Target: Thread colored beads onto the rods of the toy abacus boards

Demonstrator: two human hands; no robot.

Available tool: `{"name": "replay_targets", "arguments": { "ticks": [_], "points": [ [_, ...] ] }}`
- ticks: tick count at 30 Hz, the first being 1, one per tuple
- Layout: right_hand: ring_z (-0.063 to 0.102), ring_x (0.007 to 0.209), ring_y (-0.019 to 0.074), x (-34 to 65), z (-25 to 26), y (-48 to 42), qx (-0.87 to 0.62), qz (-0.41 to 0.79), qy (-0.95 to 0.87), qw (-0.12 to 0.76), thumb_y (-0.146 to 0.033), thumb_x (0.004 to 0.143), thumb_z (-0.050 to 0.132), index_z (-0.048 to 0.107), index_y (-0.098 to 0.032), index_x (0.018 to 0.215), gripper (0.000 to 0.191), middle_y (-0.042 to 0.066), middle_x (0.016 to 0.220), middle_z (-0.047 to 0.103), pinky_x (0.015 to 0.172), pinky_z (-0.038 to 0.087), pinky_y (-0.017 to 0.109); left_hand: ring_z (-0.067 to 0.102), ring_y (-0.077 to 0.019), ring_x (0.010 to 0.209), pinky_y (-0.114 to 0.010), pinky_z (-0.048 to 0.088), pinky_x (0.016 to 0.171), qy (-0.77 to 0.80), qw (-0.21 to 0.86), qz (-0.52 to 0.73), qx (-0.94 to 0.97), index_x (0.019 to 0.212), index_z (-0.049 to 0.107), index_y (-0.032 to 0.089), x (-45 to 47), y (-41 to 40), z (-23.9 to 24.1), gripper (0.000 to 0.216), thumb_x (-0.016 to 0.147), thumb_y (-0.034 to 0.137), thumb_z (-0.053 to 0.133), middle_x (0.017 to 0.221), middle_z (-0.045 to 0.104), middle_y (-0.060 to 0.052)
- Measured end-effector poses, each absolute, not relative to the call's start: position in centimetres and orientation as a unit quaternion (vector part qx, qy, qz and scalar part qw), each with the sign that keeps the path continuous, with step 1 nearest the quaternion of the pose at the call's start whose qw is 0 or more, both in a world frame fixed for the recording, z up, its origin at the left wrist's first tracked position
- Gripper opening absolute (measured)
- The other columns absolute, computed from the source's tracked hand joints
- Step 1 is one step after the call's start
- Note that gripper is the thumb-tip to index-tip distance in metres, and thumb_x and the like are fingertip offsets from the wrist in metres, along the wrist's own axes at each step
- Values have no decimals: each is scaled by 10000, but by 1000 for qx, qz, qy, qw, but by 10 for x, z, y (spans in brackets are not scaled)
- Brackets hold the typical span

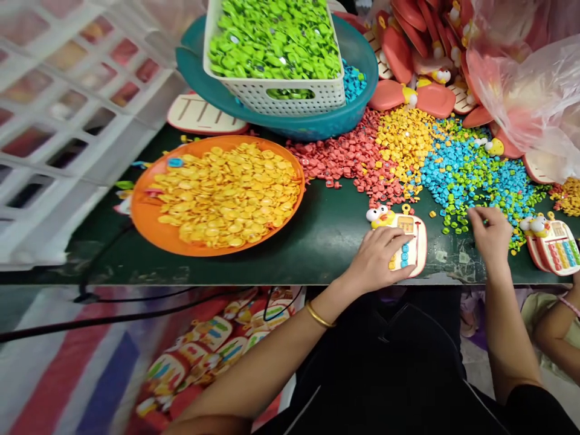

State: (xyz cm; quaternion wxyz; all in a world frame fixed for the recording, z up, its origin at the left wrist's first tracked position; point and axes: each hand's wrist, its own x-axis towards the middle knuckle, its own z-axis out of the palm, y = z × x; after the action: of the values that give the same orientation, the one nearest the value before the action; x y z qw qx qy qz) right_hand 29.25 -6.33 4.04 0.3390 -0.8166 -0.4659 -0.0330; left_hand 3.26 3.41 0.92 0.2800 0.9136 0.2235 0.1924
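A cream toy panel with a yellow bird head lies flat near the table's front edge. Blue and yellow square pieces sit in rows on its face. My left hand grips it, fingers across its left side and thumb along the bottom; part of the toy is hidden beneath them. To its right, my right hand is closed in a pinch at the near edge of the blue and green pieces. Whatever is between those fingertips is too small to make out.
Red pieces and yellow pieces lie heaped behind the toy. An orange tray holds yellow parts. Behind it, a white basket of green parts rests on a teal basin. A co-worker's arm and another toy are at right.
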Motion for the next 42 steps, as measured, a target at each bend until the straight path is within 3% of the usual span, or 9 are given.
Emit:
{"name": "replay_targets", "arguments": {
  "ticks": [2,8,12,18,23,30,38,42],
  "points": [
    [596,727,205,275,35,-67,-816,27,-482,318,-469,910,578,742,-196,878,319,74,827,683,717,485,346,537,-302,1160,-455,407,1006,224,286,190,912,1267,616,220,33,34,10,556,798,509,691,1227,618,-101],
    [617,918,235,247,15,-62,-805,6,-524,278,-319,965,462,737,-230,956,289,96,948,692,803,479,349,526,-292,1182,-441,396,1008,243,304,170,905,1217,625,248,36,31,18,525,794,548,705,1243,611,-83],
    [623,862,222,246,20,-54,-818,24,-515,257,-349,942,512,732,-223,1006,262,98,1023,700,742,469,331,531,-285,1161,-429,405,967,270,295,171,900,1191,629,239,38,26,20,468,808,494,714,1224,617,-78],
    [613,734,188,223,27,-37,-773,124,-490,384,-363,891,578,738,-225,862,214,51,865,703,710,497,324,531,-292,1142,-436,401,960,287,288,171,897,1178,624,238,34,20,21,474,791,489,735,1210,610,-82],
    [620,862,197,189,19,-27,-746,120,-513,407,-341,926,536,766,-246,895,251,70,937,653,813,524,347,538,-302,1107,-433,414,907,295,283,164,898,1132,610,217,36,22,24,449,781,470,731,1170,616,-90],
    [578,860,189,202,7,-40,-737,90,-566,360,-294,961,468,750,-252,1096,315,68,937,570,793,517,336,494,-327,1230,-453,394,1011,303,296,193,885,1352,441,234,46,24,28,782,680,410,800,1365,507,-117],
    [553,855,199,226,12,-33,-708,22,-642,293,-322,988,436,735,-265,1109,327,77,940,586,774,486,334,491,-338,1234,-463,374,1037,314,295,170,886,1374,431,213,44,22,27,803,701,453,797,1360,523,-126],
    [555,891,205,240,19,-27,-659,39,-709,250,-313,986,457,734,-263,1094,302,78,959,598,780,481,328,483,-345,1245,-469,355,1065,315,292,159,889,1454,358,191,45,24,28,922,696,472,802,1355,514,-143]
  ]
}}
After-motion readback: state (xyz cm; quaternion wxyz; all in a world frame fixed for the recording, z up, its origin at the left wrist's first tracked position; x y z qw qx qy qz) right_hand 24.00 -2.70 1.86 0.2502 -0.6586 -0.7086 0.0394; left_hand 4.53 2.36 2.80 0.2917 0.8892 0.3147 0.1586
